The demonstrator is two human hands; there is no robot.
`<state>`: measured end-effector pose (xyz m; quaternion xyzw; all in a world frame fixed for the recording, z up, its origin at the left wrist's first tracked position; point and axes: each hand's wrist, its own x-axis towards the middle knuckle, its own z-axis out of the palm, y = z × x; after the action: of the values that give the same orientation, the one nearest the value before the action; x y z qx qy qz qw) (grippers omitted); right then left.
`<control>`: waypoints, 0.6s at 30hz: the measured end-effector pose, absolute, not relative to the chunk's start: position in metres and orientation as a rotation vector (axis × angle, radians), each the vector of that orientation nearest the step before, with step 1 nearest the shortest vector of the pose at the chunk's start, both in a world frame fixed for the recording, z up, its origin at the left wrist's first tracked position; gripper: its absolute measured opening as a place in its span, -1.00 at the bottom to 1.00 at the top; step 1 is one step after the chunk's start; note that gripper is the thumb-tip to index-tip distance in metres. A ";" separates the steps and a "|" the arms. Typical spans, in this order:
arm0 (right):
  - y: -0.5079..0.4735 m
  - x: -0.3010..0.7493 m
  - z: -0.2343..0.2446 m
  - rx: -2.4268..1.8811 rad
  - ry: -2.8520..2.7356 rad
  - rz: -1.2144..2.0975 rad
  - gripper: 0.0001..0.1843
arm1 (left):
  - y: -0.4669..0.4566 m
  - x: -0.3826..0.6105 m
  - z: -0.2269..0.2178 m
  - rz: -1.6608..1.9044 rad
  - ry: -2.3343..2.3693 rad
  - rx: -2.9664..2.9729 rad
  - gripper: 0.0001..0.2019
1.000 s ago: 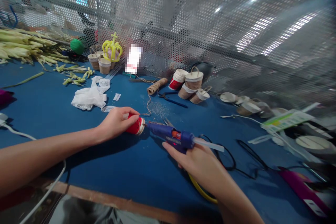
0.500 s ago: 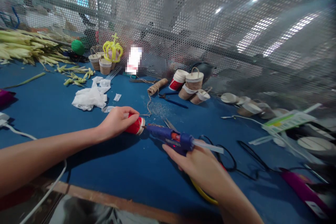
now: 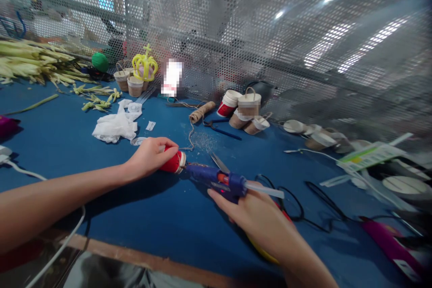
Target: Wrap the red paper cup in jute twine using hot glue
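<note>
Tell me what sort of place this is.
Probably a craft workshop: the right hand holds a glue gun over a blue table, with a roll of twine and several small cups further back.

A perforated metal screen (image 3: 270,40) backs the blue table (image 3: 162,225).

2 forearms (image 3: 67,198) angled inward, left hand (image 3: 151,157) in a pinch, right hand (image 3: 253,209) curled
</note>
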<state>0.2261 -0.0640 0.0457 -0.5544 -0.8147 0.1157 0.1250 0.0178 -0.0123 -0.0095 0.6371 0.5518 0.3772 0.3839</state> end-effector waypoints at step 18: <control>-0.062 0.228 0.044 -1.619 -2.324 0.346 -0.73 | -0.012 0.017 -0.010 0.960 1.390 1.603 -0.69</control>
<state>0.2281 -0.0618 0.0438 -0.5615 -0.8061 0.1201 0.1434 0.0172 -0.0121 -0.0103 0.6324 0.5481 0.3788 0.3952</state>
